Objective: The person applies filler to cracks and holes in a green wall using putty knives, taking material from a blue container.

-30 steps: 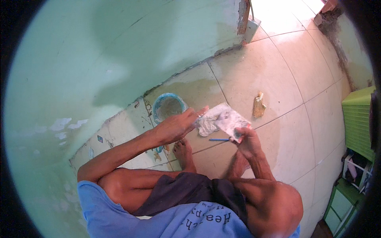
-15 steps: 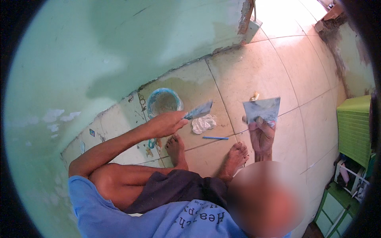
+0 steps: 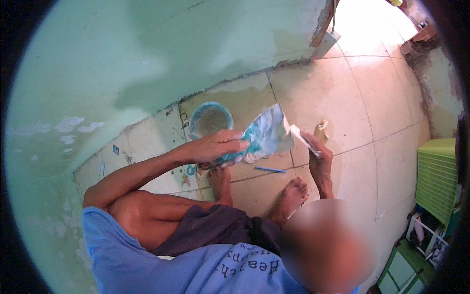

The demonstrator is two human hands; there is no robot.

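Observation:
My left hand [image 3: 218, 146] is closed around a teal-handled putty knife [image 3: 268, 131], its wide blade smeared with whitish paste and blurred by motion. In my right hand [image 3: 320, 164] is a flat metal scraper blade [image 3: 304, 140], seen nearly edge-on, with white paste along its far end. The two blades come together at their edges; I cannot tell whether they touch. Behind my left hand stands a teal-rimmed bucket [image 3: 229, 113] with greyish paste inside. The putty knife mostly covers a crumpled white sheet on the floor.
A blue stick [image 3: 270, 170] lies on the tiled floor between my feet and the putty knife. A green wall [image 3: 147, 59] with peeling patches runs along the left. At the right are a lime-green ribbed box [image 3: 435, 176] and a green cabinet [image 3: 406, 269]. A yellowish scrap [image 3: 322, 128] lies beyond my right hand.
My left hand has turned the putty knife so its broad face shows, bringing it right toward the scraper blade. My right hand has tilted its blade from face-up to nearly edge-on.

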